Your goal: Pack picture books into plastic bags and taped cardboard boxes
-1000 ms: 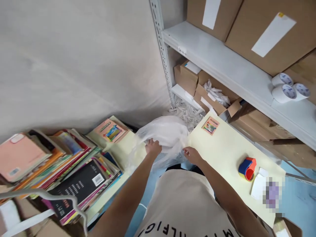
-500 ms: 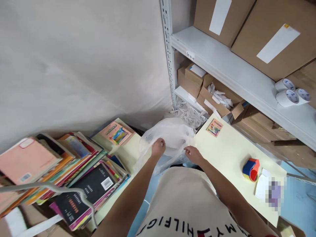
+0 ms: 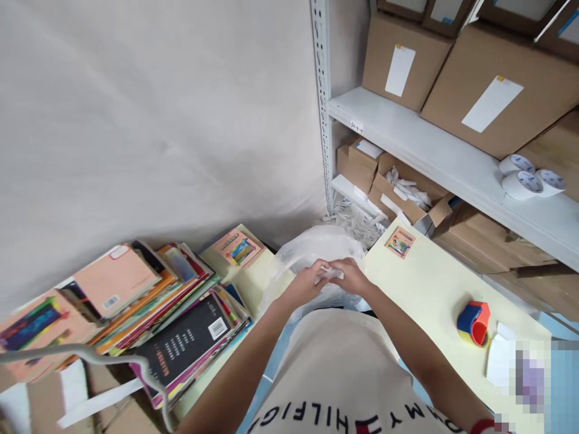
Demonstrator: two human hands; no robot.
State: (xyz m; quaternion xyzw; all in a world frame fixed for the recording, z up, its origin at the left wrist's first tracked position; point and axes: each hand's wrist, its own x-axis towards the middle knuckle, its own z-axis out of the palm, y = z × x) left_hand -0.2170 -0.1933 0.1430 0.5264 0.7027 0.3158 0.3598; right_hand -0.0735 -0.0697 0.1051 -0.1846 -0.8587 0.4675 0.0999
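Observation:
My left hand and my right hand meet in front of my body with fingers curled and tips almost touching. Between them they grip a small crumpled white scrap; whether it is paper or plastic I cannot tell. Just beneath and behind the hands a translucent white plastic bag hangs in the gap between two pale tables, its mouth wide. White paper strips lie in a heap beyond the bag.
Stacked books cover the left table, with a small picture book behind. Another booklet and a colourful tape dispenser lie on the right table. A shelf holds cartons and tape rolls.
Both hands have come together from apart and now close on the white scrap. The whole view has shifted, showing more of the upper shelf and of the books at left.

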